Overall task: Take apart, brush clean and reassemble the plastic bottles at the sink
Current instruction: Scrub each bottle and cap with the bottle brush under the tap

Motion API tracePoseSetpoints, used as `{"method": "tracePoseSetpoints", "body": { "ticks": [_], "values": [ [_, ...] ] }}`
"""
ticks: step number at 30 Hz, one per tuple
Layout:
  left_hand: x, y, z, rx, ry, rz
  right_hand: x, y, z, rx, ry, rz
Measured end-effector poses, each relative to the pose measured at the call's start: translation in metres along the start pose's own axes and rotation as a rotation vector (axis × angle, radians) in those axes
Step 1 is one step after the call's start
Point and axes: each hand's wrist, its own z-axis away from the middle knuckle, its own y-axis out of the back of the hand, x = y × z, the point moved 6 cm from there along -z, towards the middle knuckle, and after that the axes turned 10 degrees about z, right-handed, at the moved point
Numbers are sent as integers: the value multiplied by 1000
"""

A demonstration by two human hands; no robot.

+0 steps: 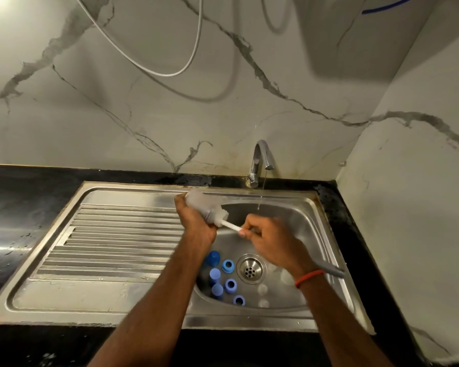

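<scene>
My left hand (194,221) grips a cloudy bottle (204,205) above the sink's (143,311) far-left edge. My right hand (270,234) pinches the brush (232,227) pushed inside it. Blue caps (228,266) lie loose in the basin, so I judge that more brushing and all the reassembly remain.

Sink (249,327): sunk into the counter (24,207), across the middle of the frame.
Drainboard (117,234): set in the sink's left half.
Basin (289,215): placed right of the drainboard.
Tap (260,162): mounted behind the basin, against the wall.
Drain (250,268): set in the basin floor.
Bottle parts (230,284): laid in the basin, left of the drain.
Bottle (204,205): held by the left hand (196,221) above the basin's left rear corner.
Brush (231,226): held by the right hand (270,234), right of the bottle, its head pushed inside.
</scene>
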Motion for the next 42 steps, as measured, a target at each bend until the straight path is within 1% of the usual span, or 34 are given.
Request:
{"method": "tracePoseSetpoints", "body": {
  "ticks": [1,2,3,6,9,13,16,19,21,24,26,28,30,32,35,38,40,42],
  "values": [
    [1,-1,1,-11,5,5,4,7,-1,13,6,-79],
    [3,-4,0,-20,15,13,8,12,-1,49,3,-108],
    [4,-8,0,-27,22,22,10,17,1,99,9,-73],
    [11,-17,1,-23,7,49,10,17,10,193,47,150],
    [17,-16,2,-17,-5,92,17,17,17,211,100,204],
    [3,-15,0,-9,5,1,9,21,13,233,103,266],
    [8,-15,-3,12,0,23,4,16,7,200,109,220],
    [16,-15,-5,42,5,53,22,14,8,115,79,37],
    [12,-15,-6,24,1,44,26,17,9,110,79,62],
    [0,-18,-7,6,23,1,17,23,6,212,72,233],
    [-1,-21,-10,11,36,9,7,19,5,242,62,286],
    [1,-23,-15,8,37,28,4,12,5,225,32,228],
    [4,-23,-19,6,33,30,11,8,2,167,14,102],
    [7,-19,-23,16,26,63,22,15,-1,112,51,39],
    [9,-17,-30,28,17,90,33,29,-4,121,99,106],
    [-7,-23,-28,27,48,27,19,24,-12,197,59,191],
    [-12,-26,-31,38,38,12,20,14,-18,157,22,120],
    [-5,-25,-35,47,-5,36,34,10,-21,59,-1,17]
  ]
}}
